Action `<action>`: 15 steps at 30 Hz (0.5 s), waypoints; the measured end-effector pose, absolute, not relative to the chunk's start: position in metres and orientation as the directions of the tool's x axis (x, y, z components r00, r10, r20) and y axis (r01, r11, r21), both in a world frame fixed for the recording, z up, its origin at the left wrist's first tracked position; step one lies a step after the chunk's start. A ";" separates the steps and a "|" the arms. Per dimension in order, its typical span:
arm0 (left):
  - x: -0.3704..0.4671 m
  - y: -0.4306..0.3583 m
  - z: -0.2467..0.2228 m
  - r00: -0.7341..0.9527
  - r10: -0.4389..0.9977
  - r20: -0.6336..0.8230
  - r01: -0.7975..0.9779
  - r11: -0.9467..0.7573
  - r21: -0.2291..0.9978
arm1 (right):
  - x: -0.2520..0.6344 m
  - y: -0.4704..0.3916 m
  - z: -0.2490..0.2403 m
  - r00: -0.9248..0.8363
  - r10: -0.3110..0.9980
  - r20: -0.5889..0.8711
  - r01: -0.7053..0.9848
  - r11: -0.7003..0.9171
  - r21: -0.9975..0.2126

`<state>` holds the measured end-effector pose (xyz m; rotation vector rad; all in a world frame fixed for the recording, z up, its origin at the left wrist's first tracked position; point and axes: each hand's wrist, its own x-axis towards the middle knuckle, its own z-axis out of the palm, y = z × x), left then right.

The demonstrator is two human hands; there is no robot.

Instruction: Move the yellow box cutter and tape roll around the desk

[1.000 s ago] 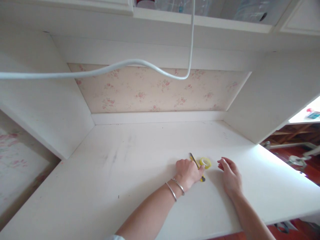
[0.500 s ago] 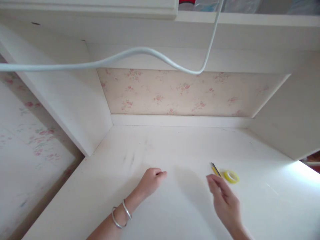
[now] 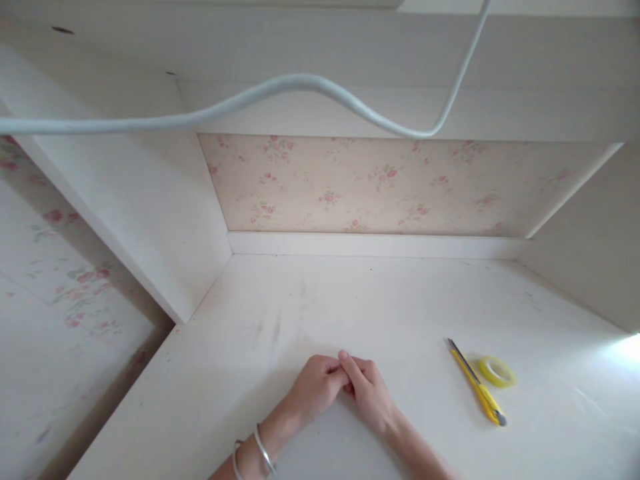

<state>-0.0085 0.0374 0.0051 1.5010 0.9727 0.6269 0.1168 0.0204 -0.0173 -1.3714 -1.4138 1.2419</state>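
Fingers curled together, we clasp our left hand (image 3: 316, 385) with our right hand (image 3: 371, 395) over the white tabletop (image 3: 390, 307); our best hold is loose, well apart from the yellow cutter (image 3: 477, 384) lying beside the tape roll (image 3: 504, 379) at our right.

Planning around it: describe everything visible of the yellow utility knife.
The yellow utility knife is slim and straight, its body plastic-looking, with a dark strip along the far part and a grey near end. It lies on the white tabletop, slanting from far left to near right, just left of the tape roll, apparently apart from it. Nothing holds it. How much blade shows is too small to tell.
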 end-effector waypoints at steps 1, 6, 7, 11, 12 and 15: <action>-0.008 0.037 0.007 0.522 0.841 -0.143 0.226 0.026 0.974 | 0.118 0.019 -0.017 -0.118 0.989 -0.083 0.205 -0.058 -0.977; -0.008 0.035 0.011 0.520 0.838 -0.164 0.219 0.055 0.974 | 0.120 0.018 -0.016 -0.109 0.992 -0.070 0.204 -0.046 -0.978; -0.008 0.035 0.011 0.518 0.839 -0.168 0.225 0.056 0.973 | 0.120 0.018 -0.016 -0.110 0.991 -0.070 0.208 -0.046 -0.977; -0.007 0.035 0.011 0.517 0.840 -0.166 0.240 0.044 0.970 | 0.122 0.018 -0.018 -0.122 0.991 -0.055 0.213 -0.028 -0.977; -0.007 0.035 0.011 0.516 0.841 -0.164 0.238 0.043 0.970 | 0.123 0.018 -0.019 -0.122 0.991 -0.053 0.214 -0.025 -0.976; -0.006 0.035 0.011 0.501 0.849 -0.169 0.246 0.047 0.968 | 0.124 0.019 -0.022 -0.118 0.992 -0.047 0.223 -0.019 -0.975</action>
